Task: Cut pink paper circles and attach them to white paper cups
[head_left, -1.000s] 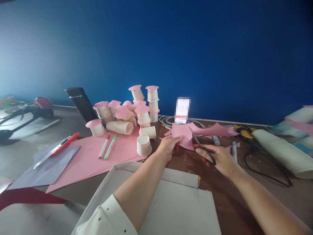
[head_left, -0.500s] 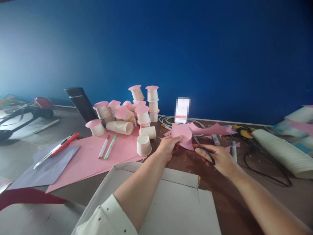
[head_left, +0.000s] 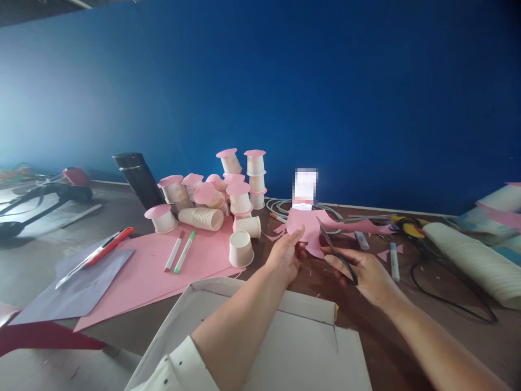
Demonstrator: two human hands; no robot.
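While your left hand point(head_left: 285, 255) was at the pink paper point(head_left: 306, 224): its thumb was at the left edge, fingers curled below; how firmly it gripped, I could not tell.
Your right hand point(head_left: 362, 271): it grasped the scissors point(head_left: 341, 258), with the blades at the paper.
Pink paper: it was between your hands, its strip reaching to the right.
Behind it: a lit screen point(head_left: 305, 187), blurred, stood close, beside coiled cable point(head_left: 279, 205).
Under your left forearm: white cardboard point(head_left: 305, 342) occupied the near space.
Left side: an upturned cup point(head_left: 241, 250) stood before crowded cups with pink discs point(head_left: 240, 198).
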